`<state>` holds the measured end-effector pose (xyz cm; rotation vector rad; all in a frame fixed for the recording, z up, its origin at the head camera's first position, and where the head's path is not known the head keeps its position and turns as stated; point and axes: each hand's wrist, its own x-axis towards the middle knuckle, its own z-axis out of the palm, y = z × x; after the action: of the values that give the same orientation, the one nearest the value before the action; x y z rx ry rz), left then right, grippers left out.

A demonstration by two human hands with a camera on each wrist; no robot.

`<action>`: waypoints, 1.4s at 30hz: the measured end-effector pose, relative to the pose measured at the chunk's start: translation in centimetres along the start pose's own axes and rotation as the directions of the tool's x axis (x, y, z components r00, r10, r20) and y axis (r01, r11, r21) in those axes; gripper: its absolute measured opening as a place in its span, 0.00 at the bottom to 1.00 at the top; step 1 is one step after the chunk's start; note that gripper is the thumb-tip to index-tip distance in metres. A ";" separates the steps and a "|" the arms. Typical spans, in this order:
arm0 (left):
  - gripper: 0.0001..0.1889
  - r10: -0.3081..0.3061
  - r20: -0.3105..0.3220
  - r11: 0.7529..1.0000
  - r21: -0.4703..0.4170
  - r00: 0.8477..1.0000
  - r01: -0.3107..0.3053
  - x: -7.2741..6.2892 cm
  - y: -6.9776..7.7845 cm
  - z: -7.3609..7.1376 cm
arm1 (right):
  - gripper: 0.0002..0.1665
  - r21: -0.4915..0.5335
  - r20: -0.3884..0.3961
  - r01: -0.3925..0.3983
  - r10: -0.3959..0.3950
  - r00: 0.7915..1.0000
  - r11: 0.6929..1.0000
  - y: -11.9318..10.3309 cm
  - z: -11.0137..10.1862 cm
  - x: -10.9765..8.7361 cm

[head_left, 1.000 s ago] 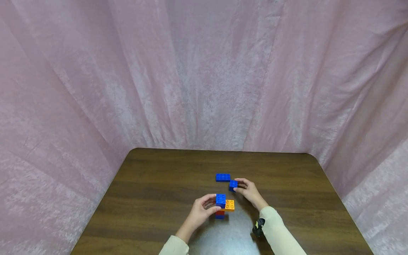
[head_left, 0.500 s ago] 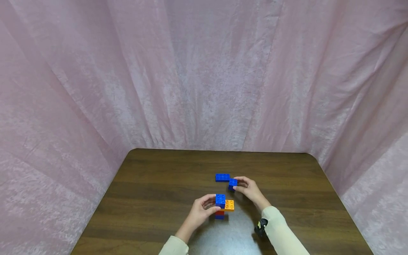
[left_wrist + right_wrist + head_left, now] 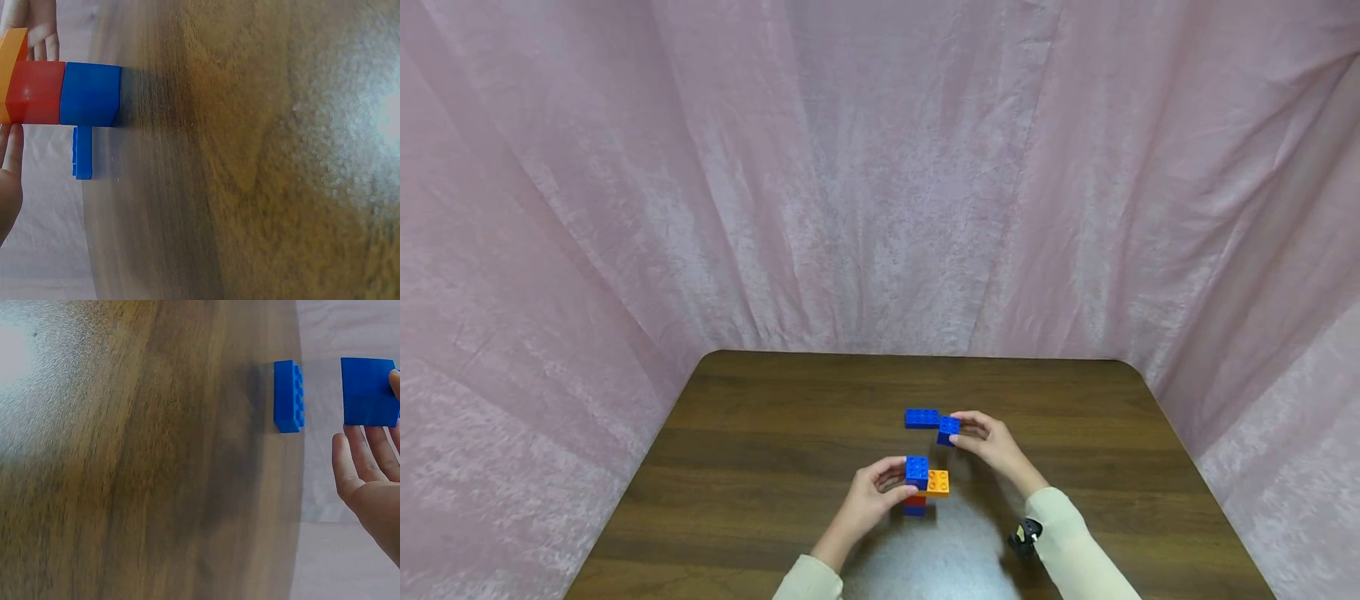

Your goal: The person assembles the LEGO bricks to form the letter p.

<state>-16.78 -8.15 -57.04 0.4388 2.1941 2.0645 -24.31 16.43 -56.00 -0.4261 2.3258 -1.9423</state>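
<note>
Our right hand point(image 3: 992, 442) has edged toward twelve o'clock, fingers drawn in to pinch a blue block point(image 3: 948, 431) at one o'clock from the brick stack point(image 3: 917, 476) our left hand point(image 3: 867, 495) likewise pinches.

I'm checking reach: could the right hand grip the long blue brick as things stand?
Probably not: the right hand holds a square blue block, though nothing covers the long blue brick nearby.

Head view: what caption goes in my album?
Left hand grips a brick tower; right hand holds a blue brick.
</note>
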 end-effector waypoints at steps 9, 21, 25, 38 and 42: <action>0.18 -0.004 0.008 1.000 -0.009 1.000 0.004 -0.7 2.5 0.0 | 0.23 -0.028 0.047 0.051 -0.050 0.998 0.998 -1.5 -0.4 -1.4; 0.17 0.033 -0.003 0.999 -0.020 0.999 -0.033 -0.7 2.3 0.2 | 0.22 -0.006 0.102 0.066 -0.066 0.993 0.998 -2.8 -0.6 -3.6; 0.18 0.030 0.000 0.999 -0.025 1.000 -0.030 -0.7 2.3 0.1 | 0.22 -0.009 0.114 0.124 -0.122 0.986 0.992 -3.2 -0.8 -4.3; 0.18 0.034 -0.006 0.999 -0.017 0.999 -0.034 -0.6 2.1 0.2 | 0.22 0.055 0.173 0.168 -0.175 0.969 0.984 -2.9 -0.6 -5.8; 0.18 0.031 -0.005 0.999 -0.035 1.000 -0.031 -0.5 1.6 0.2 | 0.22 0.033 0.184 0.166 -0.169 0.968 0.986 -2.9 -0.3 -5.9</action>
<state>-16.05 -8.01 -55.55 0.4682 2.1641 2.1181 -18.25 17.84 -53.84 -0.7907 2.2178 -1.8967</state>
